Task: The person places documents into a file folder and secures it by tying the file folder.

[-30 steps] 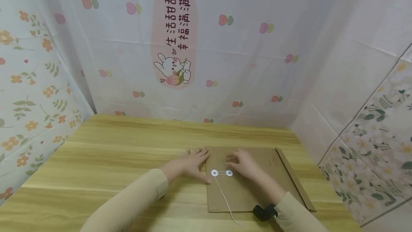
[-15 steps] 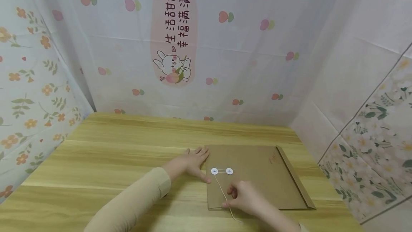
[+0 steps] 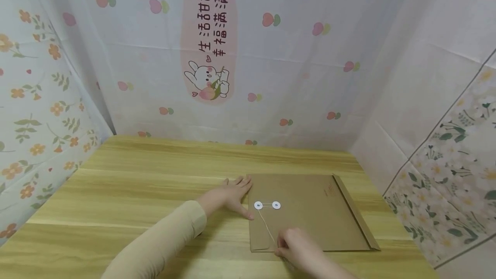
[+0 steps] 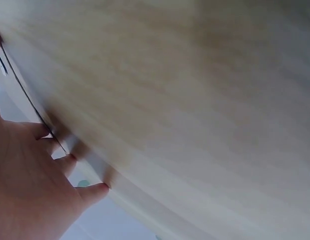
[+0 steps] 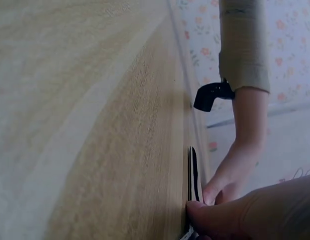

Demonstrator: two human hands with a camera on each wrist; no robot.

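Note:
A flat brown kraft paper envelope [image 3: 314, 214] lies on the right half of the table. Two white button discs, a left disc [image 3: 258, 205] and a right disc [image 3: 276, 205], have string wound between them. From the left disc a thin string [image 3: 265, 226] runs down to my right hand [image 3: 297, 248], whose thumb and curled fingers pinch it over the envelope's near edge. My left hand [image 3: 234, 196] is spread flat at the envelope's left edge, thumb and fingertips touching it. The left wrist view shows the left hand [image 4: 34, 175] with fingers reaching along that edge.
The wood-grain table [image 3: 155, 171] extends left of the envelope. A patterned cloth [image 3: 294, 72] hangs behind it, with floral cloths on both sides. A black wrist camera [image 5: 210, 96] sits on the left forearm in the right wrist view.
My right hand has moved from beside the discs down toward the envelope's near edge and taken hold of the string. The left hand has stayed in place.

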